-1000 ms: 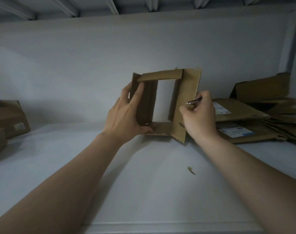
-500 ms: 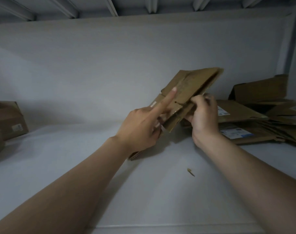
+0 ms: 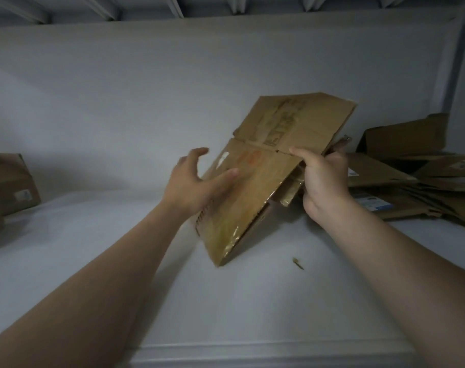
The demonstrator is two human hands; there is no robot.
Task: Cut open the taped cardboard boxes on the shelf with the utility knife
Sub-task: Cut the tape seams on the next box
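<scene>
A flattened brown cardboard box with shiny tape on its lower corner hangs tilted above the white shelf. My right hand grips its right edge, thumb on top, and the tip of the utility knife pokes out past the fingers of the same hand. My left hand has its fingers spread and lies against the box's left edge, its fingertips on the face.
A heap of flattened boxes with white labels lies at the right on the shelf. Closed boxes stand at the far left. A small cardboard scrap lies on the shelf below the box. The back wall is close behind.
The opened box has been folded flat and swung down to the right. My left hand loosened from gripping its side to lying spread against it. My right hand kept its hold.
</scene>
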